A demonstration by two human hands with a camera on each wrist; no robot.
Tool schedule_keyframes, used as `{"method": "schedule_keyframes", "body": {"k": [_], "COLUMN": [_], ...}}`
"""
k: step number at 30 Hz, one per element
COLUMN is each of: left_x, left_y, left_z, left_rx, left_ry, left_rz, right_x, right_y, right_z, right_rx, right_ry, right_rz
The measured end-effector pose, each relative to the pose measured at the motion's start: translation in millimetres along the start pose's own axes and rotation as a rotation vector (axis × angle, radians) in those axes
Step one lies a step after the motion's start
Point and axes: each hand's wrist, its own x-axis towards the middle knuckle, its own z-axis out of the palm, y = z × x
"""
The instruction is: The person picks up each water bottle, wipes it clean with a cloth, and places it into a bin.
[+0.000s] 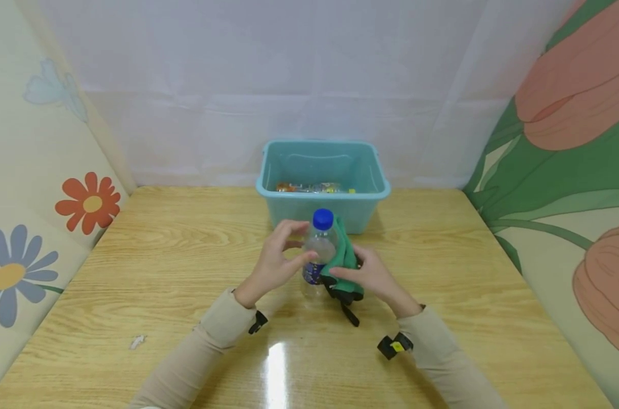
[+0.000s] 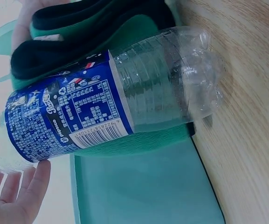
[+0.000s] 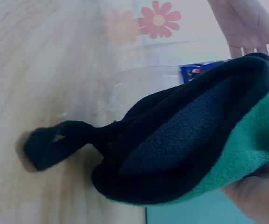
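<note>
A clear plastic bottle (image 1: 322, 241) with a blue cap and blue label stands upright on the table, its base on the wood in the left wrist view. At its left side is my left hand (image 1: 276, 258), fingers spread loosely around it and the thumb tip overlapping the bottle. Fingertips (image 2: 42, 170) come right up to the label's edge. My right hand (image 1: 371, 272) holds a soft green fleece piece (image 3: 248, 144) with black trim against the bottle's right side, thumb in front. Its dark-lined opening and black loop (image 3: 59, 140) face the right wrist camera.
A light blue plastic bin (image 1: 322, 216) stands behind the bottle at the back of the table (image 1: 197, 238), with bottles and small items inside. A small pale torn patch (image 1: 137, 341) marks the left front. Painted panels flank both sides, and a white sheet hangs behind.
</note>
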Motion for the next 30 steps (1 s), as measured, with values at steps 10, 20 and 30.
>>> {"method": "schedule_keyframes", "body": {"k": [10, 20, 30], "left_x": [0.0, 1.5, 3.2], "left_y": [-1.5, 0.3, 0.3], "left_z": [-0.9, -0.9, -2.3], "left_rx": [0.010, 0.021, 0.010], "left_ry": [-0.014, -0.024, -0.024], "left_rz": [-0.002, -0.034, -0.059], "right_x": [-3, -8, -10], "right_y": [4, 1, -17], "right_z": [3, -5, -16], "right_rx": [-0.005, 0.037, 0.124], "right_ry": [0.047, 0.119, 0.213], "right_rz": [0.034, 0.075, 0.030]}}
